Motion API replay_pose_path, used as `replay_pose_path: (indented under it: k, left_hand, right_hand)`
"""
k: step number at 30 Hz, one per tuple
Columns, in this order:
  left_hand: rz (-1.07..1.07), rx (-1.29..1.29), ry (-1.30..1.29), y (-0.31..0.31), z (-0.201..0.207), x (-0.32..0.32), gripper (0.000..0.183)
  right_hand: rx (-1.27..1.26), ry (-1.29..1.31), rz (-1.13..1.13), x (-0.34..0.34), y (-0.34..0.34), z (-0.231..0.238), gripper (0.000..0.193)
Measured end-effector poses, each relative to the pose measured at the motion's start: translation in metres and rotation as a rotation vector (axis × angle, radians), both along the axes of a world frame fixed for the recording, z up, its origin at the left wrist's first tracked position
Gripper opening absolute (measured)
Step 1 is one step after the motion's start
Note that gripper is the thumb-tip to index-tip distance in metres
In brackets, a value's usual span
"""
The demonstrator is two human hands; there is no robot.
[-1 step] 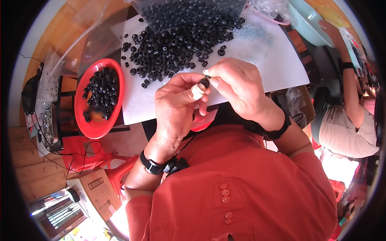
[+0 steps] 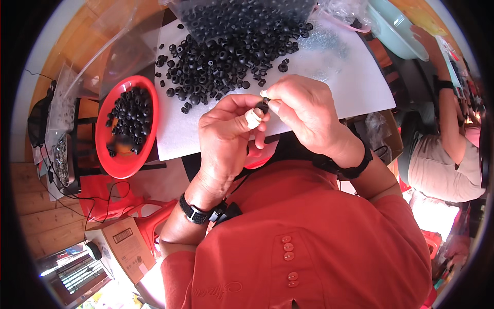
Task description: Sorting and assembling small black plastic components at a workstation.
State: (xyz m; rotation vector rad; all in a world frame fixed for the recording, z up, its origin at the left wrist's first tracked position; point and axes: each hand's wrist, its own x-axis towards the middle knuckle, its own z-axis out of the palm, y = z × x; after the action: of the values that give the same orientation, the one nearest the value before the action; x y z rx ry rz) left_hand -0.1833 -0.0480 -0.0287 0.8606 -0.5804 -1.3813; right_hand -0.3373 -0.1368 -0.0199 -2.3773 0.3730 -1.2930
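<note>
In front of my chest, my left hand (image 2: 222, 129) pinches a small round black part (image 2: 262, 107) between its thumb and fingers. White tape wraps the thumb tip. My right hand (image 2: 309, 110) meets it from the right, its thumb and taped forefinger closed at the upper side of the same part. A smaller dark piece seems to be at those fingertips, but they mostly cover it. Just beyond both hands, a heap of loose black parts (image 2: 213, 69), some round and some ring-shaped, spreads over a white sheet (image 2: 355, 92).
To the left, an oval red dish (image 2: 122, 171) holds more black parts (image 2: 133, 113). A clear container (image 2: 247, 20) of them stands behind the heap. Far right, another person's hand (image 2: 424, 41) is by a pale green basin (image 2: 393, 28). A cardboard box (image 2: 121, 247) sits lower left.
</note>
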Motion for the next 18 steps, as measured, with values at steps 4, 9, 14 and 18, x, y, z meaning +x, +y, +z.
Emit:
replay_pose_path:
  k: [4,9,14,18]
  left_hand:
    - [-0.007,-0.003,-0.005,-0.001,-0.002,0.000,0.019]
    - [0.022,-0.003,-0.026,-0.001,-0.004,-0.003,0.019]
    - [0.036,-0.030,-0.002,-0.001,-0.005,-0.004,0.018]
    - [0.039,0.003,0.011,-0.002,0.000,-0.003,0.018]
  right_hand:
    - [-0.046,0.059,-0.044,-0.002,0.001,0.006,0.009]
    - [0.450,0.018,0.031,0.000,0.010,0.008,0.007]
    - [0.028,-0.005,-0.072,0.002,0.008,-0.003,0.007]
    - [0.109,-0.061,-0.005,0.005,0.005,-0.013,0.011]
